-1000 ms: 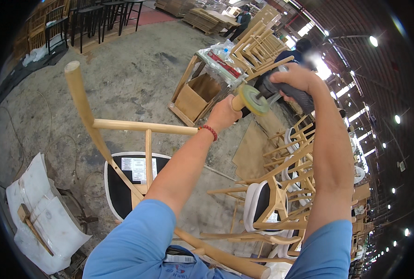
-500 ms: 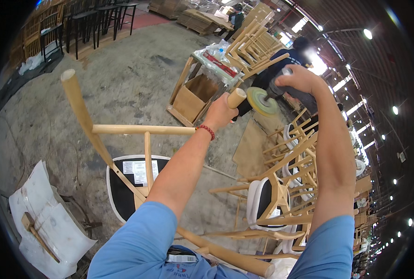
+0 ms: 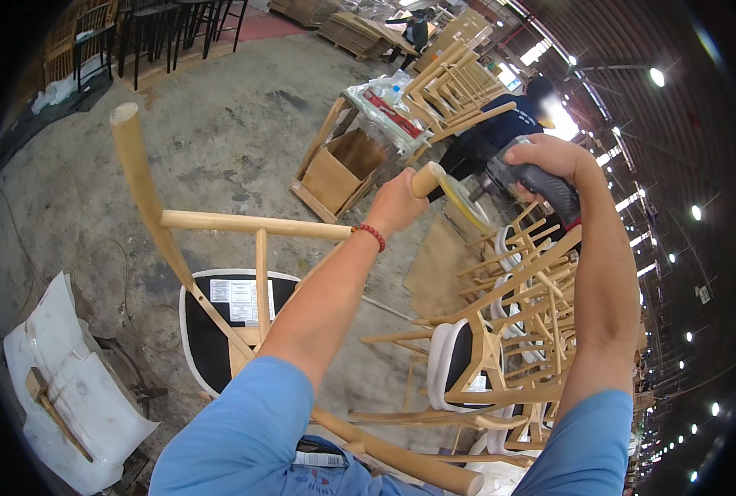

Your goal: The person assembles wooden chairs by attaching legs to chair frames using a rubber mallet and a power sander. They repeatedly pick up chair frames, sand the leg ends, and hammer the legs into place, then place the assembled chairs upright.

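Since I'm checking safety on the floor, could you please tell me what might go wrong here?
The left hand grips the pale wooden chair leg right beside the round sanding disc of the grey handheld sander in the right hand; a slip could graze the fingers. The upturned wooden chair looks held only by hand, so it might shift.

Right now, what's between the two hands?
In the head view, the sander's disc sits between the left hand gripping the chair leg and the right hand.

Furniture workshop, bare concrete floor [image 3: 219,140], stacked unfinished wooden chairs [image 3: 525,331], high roof with lamps [image 3: 656,76]
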Motion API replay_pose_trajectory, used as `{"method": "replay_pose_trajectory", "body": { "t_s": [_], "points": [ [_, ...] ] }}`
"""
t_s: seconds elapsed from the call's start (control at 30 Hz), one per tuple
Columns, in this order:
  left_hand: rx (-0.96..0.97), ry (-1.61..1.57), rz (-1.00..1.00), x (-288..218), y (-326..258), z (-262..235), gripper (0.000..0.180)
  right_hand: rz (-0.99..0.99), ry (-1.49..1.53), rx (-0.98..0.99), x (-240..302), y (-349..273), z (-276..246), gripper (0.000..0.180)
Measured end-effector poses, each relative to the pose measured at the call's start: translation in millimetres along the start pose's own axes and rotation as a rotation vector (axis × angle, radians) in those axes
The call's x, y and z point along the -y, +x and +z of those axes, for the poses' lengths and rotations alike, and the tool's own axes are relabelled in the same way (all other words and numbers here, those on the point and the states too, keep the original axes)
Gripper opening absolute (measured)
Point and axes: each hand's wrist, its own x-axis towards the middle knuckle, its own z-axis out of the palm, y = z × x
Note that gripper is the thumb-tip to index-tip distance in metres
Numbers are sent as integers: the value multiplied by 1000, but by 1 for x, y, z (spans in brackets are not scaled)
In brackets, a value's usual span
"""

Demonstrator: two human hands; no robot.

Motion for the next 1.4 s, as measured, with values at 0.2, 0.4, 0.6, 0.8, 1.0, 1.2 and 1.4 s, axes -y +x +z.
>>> {"method": "replay_pose_trajectory", "body": {
  "t_s": [0.2, 0.4, 0.6, 0.8, 1.0, 1.2, 1.4],
  "points": [
    [-16, -16, 1, 3, 2, -4, 34, -84, 72, -100, -7, 0, -5, 39],
    [19, -10, -10, 0, -4, 4, 38, -60, -22, -48, 17, 19, 7, 39],
    [23, -28, -43, 0, -4, 1, 33, -61, -152, -58, 39, 5, 7, 38],
    [-11, -22, 21, 2, -1, -4, 33, -204, -1, -154, 17, 3, 24, 35],
    [11, 3, -28, 2, 0, -6, 36, -145, -95, -256, -1, -18, 20, 34],
    [41, -16, -35, -2, -5, -1, 38, -153, -40, -143, 5, -6, 21, 36],
    [32, 33, -27, -2, -10, 1, 40, -144, -270, -256, -38, -41, 15, 32]
  ]
}}
